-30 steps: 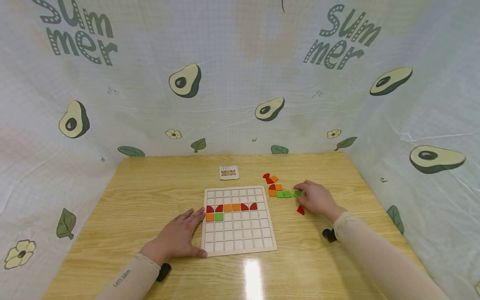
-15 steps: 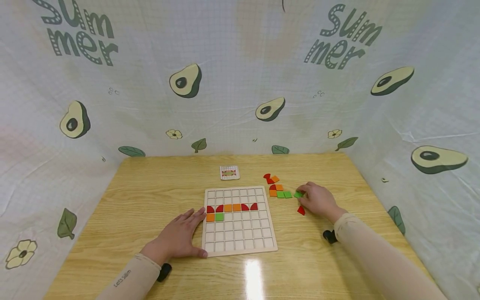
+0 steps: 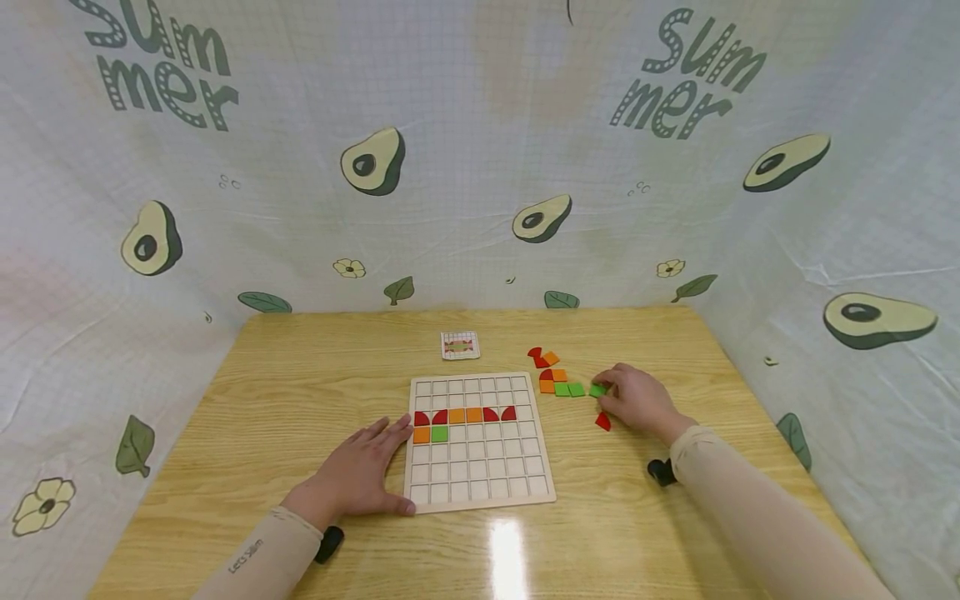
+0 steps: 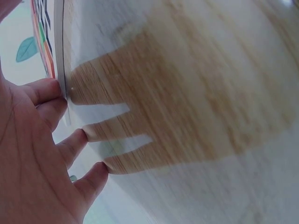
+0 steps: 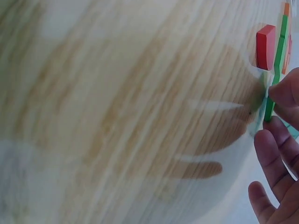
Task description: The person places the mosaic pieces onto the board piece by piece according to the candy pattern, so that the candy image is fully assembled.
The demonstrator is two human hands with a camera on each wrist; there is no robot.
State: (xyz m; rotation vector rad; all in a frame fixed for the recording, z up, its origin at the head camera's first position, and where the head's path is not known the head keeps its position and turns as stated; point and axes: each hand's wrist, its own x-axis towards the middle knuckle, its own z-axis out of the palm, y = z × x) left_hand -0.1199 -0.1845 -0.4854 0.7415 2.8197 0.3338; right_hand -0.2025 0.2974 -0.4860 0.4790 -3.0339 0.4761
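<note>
My left hand (image 3: 352,473) lies with fingers spread at the left edge of a pale wooden grid board (image 3: 487,471), thumb at its lower left corner. In the left wrist view its fingertips (image 4: 52,88) meet the board's edge. Red quarter-circle, orange and green tiles fill part of two board rows. Right of the board, my right hand (image 3: 637,400) pinches a green square tile (image 3: 597,390) between thumb and finger. In the right wrist view this green tile (image 5: 268,109) shows edge-on, low over the table. A red quarter-circle tile (image 3: 603,422) lies just below that hand.
Two green tiles (image 3: 568,390) lie in line between board and right hand. Orange tiles (image 3: 547,387) and red pieces (image 3: 541,362) cluster beside the board's upper right corner. A small pattern card (image 3: 460,345) lies behind the board. A printed cloth (image 3: 465,275) borders the wooden table.
My right hand's fingers have drawn in a little around the green tile. The left hand and the board stay in place.
</note>
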